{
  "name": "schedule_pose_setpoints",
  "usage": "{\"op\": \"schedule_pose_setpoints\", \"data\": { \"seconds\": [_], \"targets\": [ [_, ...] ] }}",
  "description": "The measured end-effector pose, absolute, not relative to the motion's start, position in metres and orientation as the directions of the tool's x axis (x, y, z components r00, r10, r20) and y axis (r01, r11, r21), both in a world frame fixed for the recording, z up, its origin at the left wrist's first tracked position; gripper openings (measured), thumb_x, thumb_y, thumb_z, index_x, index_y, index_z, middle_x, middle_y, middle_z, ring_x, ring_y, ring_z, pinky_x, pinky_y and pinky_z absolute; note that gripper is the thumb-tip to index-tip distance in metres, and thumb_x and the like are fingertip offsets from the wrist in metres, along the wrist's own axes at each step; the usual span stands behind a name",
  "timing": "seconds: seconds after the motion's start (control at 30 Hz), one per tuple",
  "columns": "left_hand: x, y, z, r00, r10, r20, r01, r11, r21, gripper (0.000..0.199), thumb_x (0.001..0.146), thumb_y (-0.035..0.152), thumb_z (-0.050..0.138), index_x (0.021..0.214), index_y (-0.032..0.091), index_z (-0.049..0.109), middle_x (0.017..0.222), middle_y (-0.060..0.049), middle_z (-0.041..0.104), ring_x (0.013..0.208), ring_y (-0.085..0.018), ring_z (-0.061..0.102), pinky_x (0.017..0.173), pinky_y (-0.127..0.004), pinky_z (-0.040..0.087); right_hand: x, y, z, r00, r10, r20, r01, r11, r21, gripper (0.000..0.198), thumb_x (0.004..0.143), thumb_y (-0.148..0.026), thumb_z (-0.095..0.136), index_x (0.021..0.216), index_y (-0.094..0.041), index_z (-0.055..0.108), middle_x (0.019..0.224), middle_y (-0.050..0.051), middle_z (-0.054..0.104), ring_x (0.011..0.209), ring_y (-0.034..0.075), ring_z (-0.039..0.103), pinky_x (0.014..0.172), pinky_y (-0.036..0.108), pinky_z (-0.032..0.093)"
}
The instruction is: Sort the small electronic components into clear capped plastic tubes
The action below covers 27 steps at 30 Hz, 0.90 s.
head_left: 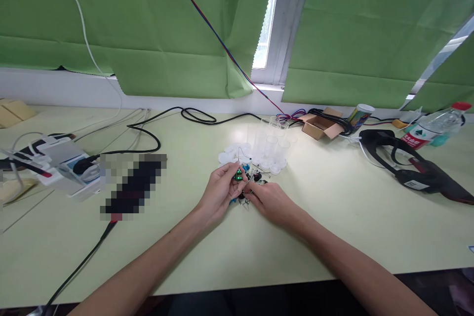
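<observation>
My left hand (223, 181) is closed around several small, shiny green electronic components (239, 175); a thin wire lead sticks up from between its fingers. Close beside it, my right hand (269, 198) reaches its bent fingertips into a small pile of mixed electronic components (256, 176) on the table. Its fingers are pressed together, and what they pinch is hidden. Black, blue and bare-metal parts show in the pile. Just behind it stand clear plastic tubes (271, 145), with white round caps (226, 157) lying around them.
On the pale table (177, 266), a pixelated dark device (135, 185) lies left with a cable. Beyond it is a white power strip (70, 163). An open cardboard box (321, 126), a can (361, 117), black goggles (414, 170) and a plastic bottle (431, 128) stand right. Green blinds (177, 24) hang behind.
</observation>
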<state>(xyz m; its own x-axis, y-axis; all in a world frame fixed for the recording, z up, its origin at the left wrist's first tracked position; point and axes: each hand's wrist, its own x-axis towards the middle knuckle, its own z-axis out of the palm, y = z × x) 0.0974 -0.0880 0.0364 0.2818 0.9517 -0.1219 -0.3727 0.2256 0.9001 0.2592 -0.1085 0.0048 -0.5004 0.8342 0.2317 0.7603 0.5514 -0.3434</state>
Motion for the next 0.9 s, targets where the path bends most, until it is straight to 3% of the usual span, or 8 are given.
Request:
{"op": "schedule_pose_setpoints", "data": {
  "seconds": [0.37,0.9],
  "targets": [
    [0.0972,-0.0875,0.0366,0.283,0.950,-0.131,-0.389,0.238,0.890,0.029,0.081,0.040,0.071,0.074,0.014,0.059,0.065,0.000,0.060,0.038,-0.002,0.041,0.040,-0.017,0.033,0.2619,-0.1086,0.0074,-0.488,0.831,0.266,0.690,0.554,-0.466,0.018,0.101,-0.021,0.039,0.086,-0.020,0.048,0.068,0.001,0.059,0.054,0.015,0.048,0.055,0.027,0.029],
    [0.0973,-0.0875,0.0347,0.290,0.949,-0.127,-0.386,0.237,0.892,0.030,0.083,0.042,0.069,0.076,0.014,0.060,0.067,0.000,0.060,0.042,-0.003,0.043,0.040,-0.016,0.032,0.2629,-0.1083,0.0112,-0.313,0.869,0.384,0.525,0.495,-0.692,0.017,0.102,-0.026,0.034,0.087,-0.022,0.041,0.073,-0.001,0.049,0.061,0.014,0.042,0.058,0.027,0.035]
  ]
}}
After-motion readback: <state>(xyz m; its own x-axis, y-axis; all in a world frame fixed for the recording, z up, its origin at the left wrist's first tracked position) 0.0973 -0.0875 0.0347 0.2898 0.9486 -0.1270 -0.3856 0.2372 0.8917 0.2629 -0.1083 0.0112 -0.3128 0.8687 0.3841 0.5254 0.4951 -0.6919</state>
